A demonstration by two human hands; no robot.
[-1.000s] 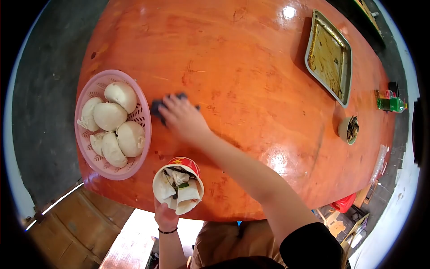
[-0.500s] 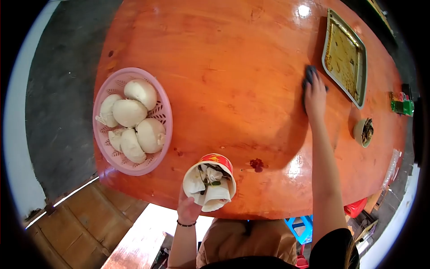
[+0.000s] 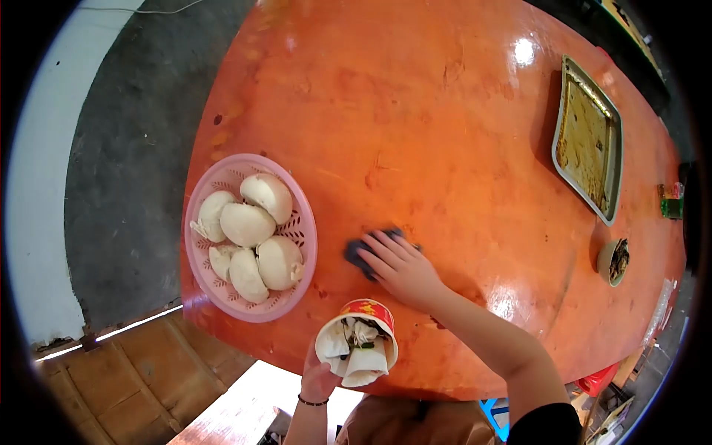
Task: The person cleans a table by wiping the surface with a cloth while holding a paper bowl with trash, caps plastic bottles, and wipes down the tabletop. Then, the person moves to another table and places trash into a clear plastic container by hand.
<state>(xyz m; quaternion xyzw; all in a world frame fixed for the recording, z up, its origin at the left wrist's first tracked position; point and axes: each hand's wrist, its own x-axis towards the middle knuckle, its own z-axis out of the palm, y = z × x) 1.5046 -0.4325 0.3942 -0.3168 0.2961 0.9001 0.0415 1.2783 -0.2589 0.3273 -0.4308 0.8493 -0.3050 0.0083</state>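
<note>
My left hand (image 3: 319,377) grips a red and white paper cup (image 3: 378,314) at the table's near edge. Crumpled white tissues (image 3: 367,362) and dark scraps fill the cup, whose mouth tilts toward me. Under my right hand (image 3: 404,271) lies a dark cloth (image 3: 357,257), pressed flat on the orange-red wooden table (image 3: 460,170). The fingers are stretched over the cloth and hide part of it. Left of both hands sits a pink plastic basket (image 3: 311,245) holding several white steamed buns (image 3: 248,225).
A metal tray (image 3: 620,159) with oily brown residue lies at the far right of the table. Nearer me stands a small bowl (image 3: 606,259) with dark food scraps. A green item (image 3: 672,208) is at the right edge. A blue stool (image 3: 495,415) shows below the table.
My right hand has swept the cloth left across the table, from beside the tray to near the basket. My left hand still holds the cup. The whole view has shifted slightly.
</note>
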